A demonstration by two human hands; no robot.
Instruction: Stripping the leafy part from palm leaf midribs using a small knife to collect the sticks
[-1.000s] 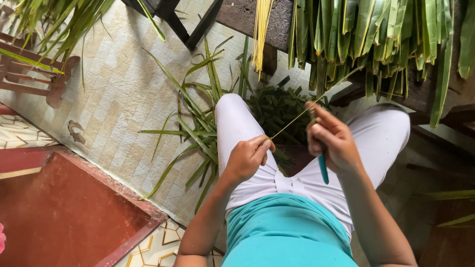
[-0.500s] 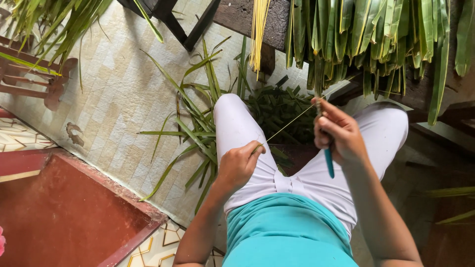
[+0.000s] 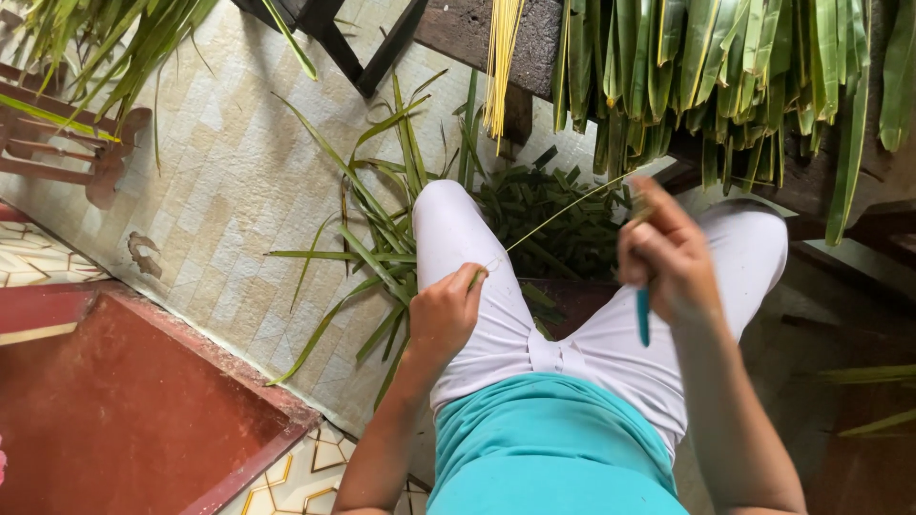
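Left hand (image 3: 442,315) pinched low over the thigh, right hand (image 3: 668,262) fisted, raised higher.

We see a floor (image 3: 229,191) of small pale beige tiles, lit by soft daylight. At the lower left we find a red step (image 3: 124,401), and patterned tiles (image 3: 29,253) lie beside it. A wooden chair (image 3: 57,143) stands at the left edge. Dark table legs (image 3: 353,48) rise at the top, and a dark wooden bench (image 3: 477,29) crosses the upper right, with leaves on it
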